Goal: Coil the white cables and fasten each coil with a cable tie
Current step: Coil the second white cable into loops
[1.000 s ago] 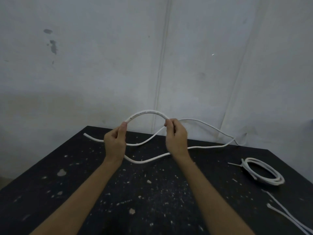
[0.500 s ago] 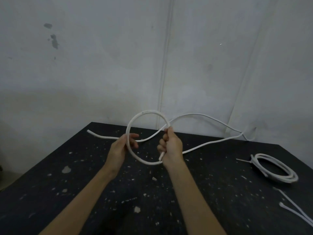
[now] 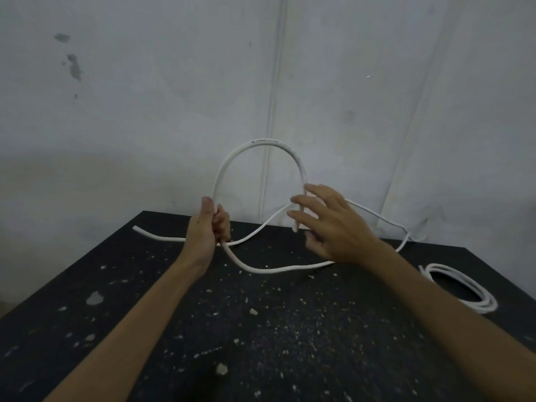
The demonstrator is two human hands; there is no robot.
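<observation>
**Task item.** One white cable [image 3: 262, 141] is in work. Part of it stands as an upright arch at centre frame, above the far edge of the black table [image 3: 290, 343]. The rest lies on the table behind and below the arch. Its long axis runs left to right, from a free end at mid-left to a bend at mid-right, and one length sweeps back along the tabletop to the left foot of the arch.

**Left hand** [image 3: 206, 230]. Fingers and thumb are curled round the cable at the left foot of the arch, holding it upright.

**Right hand** [image 3: 336, 227]. The fingers are spread and straight and grip nothing. The right leg of the arch drops across the fingertips, and its end shows just below them. Whether the fingers touch it cannot be told.

**Governing relation.** The loose length lies to the right of centre, beyond and beneath the right hand and well apart from the left. In my judgement the right hand is the one placed to gather it, while the left serves as the fixed anchor for the turns.

**Other item.** A coiled cable [image 3: 490, 305] lies flat at right of frame, apart from both hands.

**Progress.** Judged early for this cable: one partial turn, no tie fitted.
</observation>
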